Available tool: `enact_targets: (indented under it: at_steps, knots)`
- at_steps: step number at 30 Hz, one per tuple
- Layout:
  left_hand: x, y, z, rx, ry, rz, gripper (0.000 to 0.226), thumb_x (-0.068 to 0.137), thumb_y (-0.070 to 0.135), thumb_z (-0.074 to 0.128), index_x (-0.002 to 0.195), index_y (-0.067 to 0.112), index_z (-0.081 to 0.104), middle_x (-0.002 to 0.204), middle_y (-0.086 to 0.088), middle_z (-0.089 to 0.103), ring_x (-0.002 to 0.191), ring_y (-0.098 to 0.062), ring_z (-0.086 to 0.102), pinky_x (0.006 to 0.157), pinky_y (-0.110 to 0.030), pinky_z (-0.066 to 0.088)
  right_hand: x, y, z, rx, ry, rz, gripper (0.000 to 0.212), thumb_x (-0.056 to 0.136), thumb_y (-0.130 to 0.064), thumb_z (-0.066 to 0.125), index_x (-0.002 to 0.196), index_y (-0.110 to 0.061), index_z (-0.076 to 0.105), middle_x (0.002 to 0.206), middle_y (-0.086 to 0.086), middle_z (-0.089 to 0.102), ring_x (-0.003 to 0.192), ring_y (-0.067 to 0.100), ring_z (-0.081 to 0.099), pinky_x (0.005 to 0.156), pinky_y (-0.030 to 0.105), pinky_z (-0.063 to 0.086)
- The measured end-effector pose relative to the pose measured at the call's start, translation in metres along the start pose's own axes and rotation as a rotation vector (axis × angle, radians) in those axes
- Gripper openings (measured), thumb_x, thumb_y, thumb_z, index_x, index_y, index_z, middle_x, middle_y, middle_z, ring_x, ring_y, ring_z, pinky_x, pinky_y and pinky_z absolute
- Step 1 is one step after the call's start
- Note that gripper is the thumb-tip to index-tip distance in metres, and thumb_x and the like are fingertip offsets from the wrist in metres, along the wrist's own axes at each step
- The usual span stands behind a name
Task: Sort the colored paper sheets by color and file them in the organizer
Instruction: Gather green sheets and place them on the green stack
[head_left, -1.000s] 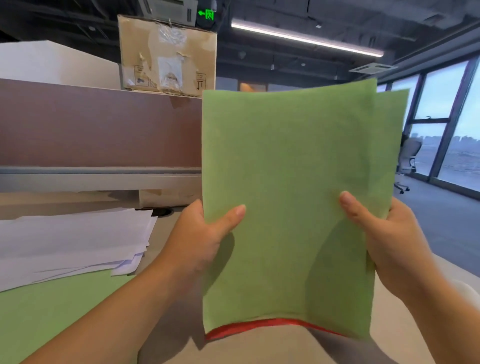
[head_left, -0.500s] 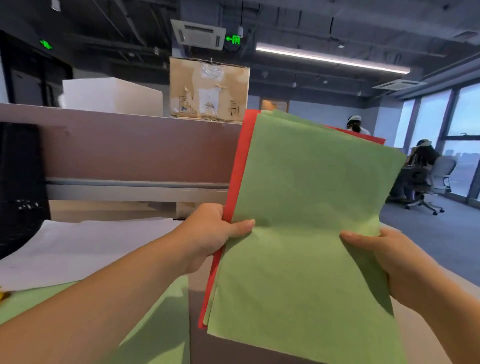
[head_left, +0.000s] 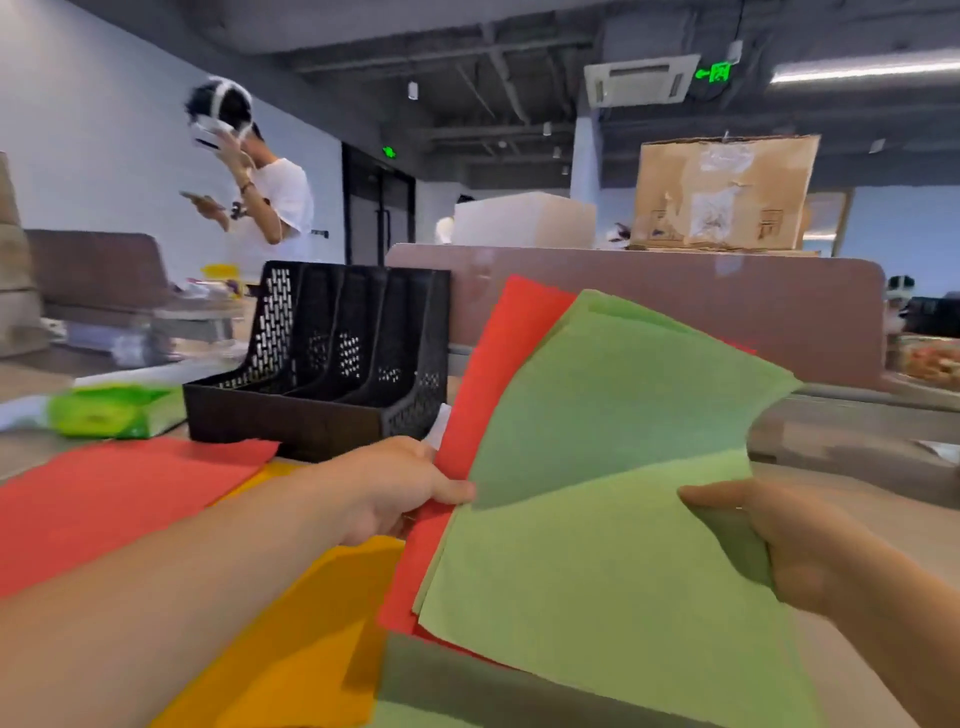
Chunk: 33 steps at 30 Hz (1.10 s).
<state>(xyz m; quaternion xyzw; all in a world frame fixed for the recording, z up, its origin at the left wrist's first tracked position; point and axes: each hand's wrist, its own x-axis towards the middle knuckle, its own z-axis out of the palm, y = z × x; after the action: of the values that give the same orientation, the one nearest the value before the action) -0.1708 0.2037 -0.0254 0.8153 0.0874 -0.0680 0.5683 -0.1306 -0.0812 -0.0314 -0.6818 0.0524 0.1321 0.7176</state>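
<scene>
The desk (head_left: 924, 493) fills the lower half of the view, with a brown partition (head_left: 727, 301) standing along its far edge from twelve to two o'clock. A fan of green sheets (head_left: 597, 545) is held up off the desk at five o'clock, the front one partly covering another behind it. A held red sheet (head_left: 498, 364) sits at the back of the fan, its top corner pointing toward twelve. At nine o'clock a second red sheet (head_left: 114, 493) lies flat on the desk, overlapping an orange sheet (head_left: 311, 649) that spreads toward seven. The black mesh organizer (head_left: 322, 384) stands on the desk at ten o'clock, well apart from the fan. A cardboard box (head_left: 722, 192) rests on top of the partition at one o'clock. The left hand (head_left: 395, 488) pinches the fan's left edge, thumb pressed on the front of the red paper, its other fingers hidden behind. The right hand (head_left: 779, 540) pinches the green sheets' right edge at four o'clock, thumb in front, fingers hidden behind. A green packet (head_left: 114, 410) lies at nine o'clock, left of the organizer
</scene>
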Motion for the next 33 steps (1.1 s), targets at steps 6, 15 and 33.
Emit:
enact_targets:
  at_steps: [6, 15, 33]
  knots:
    - [-0.044, -0.044, -0.091, -0.101, 0.207, -0.080, 0.025, 0.086, 0.017, 0.067, 0.109, 0.009, 0.069, 0.099, -0.011, 0.074, 0.086, -0.023, 0.070, 0.087, -0.039, 0.054, 0.014, 0.021, 0.110, -0.067, -0.155, 0.081, 0.013, 0.088, 0.000, 0.055, 0.097, 0.005, 0.064, 0.062, 0.015, 0.069, 0.042, 0.022, 0.065, 0.038, 0.028, 0.052]
    - [-0.111, -0.107, -0.191, -0.048, 0.352, -0.216, 0.013, 0.092, 0.017, 0.061, 0.079, 0.014, 0.058, 0.066, 0.002, 0.072, 0.075, -0.024, 0.061, 0.068, -0.037, 0.053, 0.020, 0.035, 0.249, -0.104, -0.214, 0.039, 0.004, 0.088, 0.004, 0.056, 0.092, 0.002, 0.056, 0.087, 0.018, 0.064, 0.071, 0.031, 0.061, 0.059, 0.040, 0.048]
    - [-0.118, -0.194, -0.316, 0.405, 0.958, -0.348, 0.028, 0.088, 0.017, 0.056, 0.116, 0.015, 0.057, 0.116, -0.011, 0.058, 0.095, -0.025, 0.057, 0.075, -0.028, 0.046, 0.091, 0.065, 0.387, -0.273, -0.109, 0.091, 0.044, 0.075, -0.010, 0.075, 0.112, -0.001, 0.054, 0.105, 0.020, 0.062, 0.095, 0.040, 0.061, 0.084, 0.052, 0.051]
